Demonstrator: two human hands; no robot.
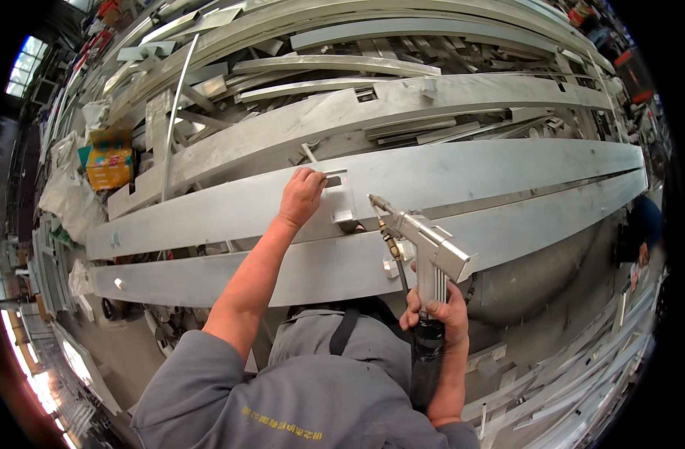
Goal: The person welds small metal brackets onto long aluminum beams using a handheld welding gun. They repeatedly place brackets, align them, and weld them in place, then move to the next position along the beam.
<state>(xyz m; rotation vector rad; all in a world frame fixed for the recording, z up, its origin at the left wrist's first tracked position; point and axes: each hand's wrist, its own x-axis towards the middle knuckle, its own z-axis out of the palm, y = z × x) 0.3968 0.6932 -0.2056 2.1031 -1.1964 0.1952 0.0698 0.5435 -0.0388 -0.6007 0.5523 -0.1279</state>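
Note:
My right hand grips a pneumatic rivet gun by its handle, above its black base. The gun has a silver body and a brass-fitted air hose, and its nose points up and left over the metal beams. My left hand is closed, its fingertips pinching the left edge of a small metal bracket. This bracket lies on the long, flat silver beam, close to the gun's nose but apart from it. A second long beam runs nearer to me, with a narrow gap between the two.
Small pale blocks sit on the nearer beam. Behind, another beam with cutouts lies before heaps of metal offcuts. Plastic bags and a yellow package stand at left. Stacked profiles fill the lower right; another person's arm shows at right.

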